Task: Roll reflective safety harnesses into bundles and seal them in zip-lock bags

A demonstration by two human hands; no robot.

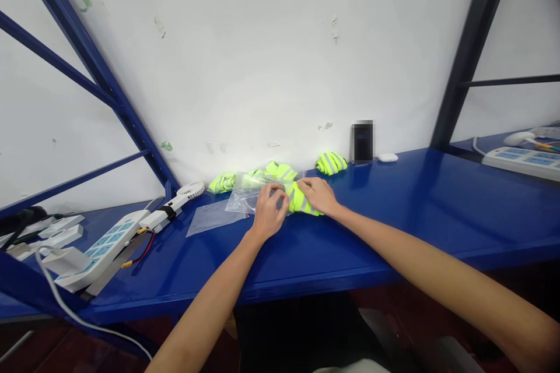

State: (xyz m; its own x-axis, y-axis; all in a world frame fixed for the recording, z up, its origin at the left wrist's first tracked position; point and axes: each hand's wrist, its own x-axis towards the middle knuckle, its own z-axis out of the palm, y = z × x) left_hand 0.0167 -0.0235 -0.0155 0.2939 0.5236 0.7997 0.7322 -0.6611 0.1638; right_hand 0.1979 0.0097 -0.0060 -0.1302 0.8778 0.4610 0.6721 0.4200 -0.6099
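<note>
Hands outstretched, left hand (269, 213) pinching clear bag (245, 201), right hand (318, 195) gripping folded yellow-green band (300, 201) beside it.

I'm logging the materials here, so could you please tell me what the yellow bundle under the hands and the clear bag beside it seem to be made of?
The yellow bundle looks like fluorescent woven fabric with grey, probably reflective, stripes. The clear bag looks like thin glossy plastic film: see-through, wrinkled, catching glare.
</note>
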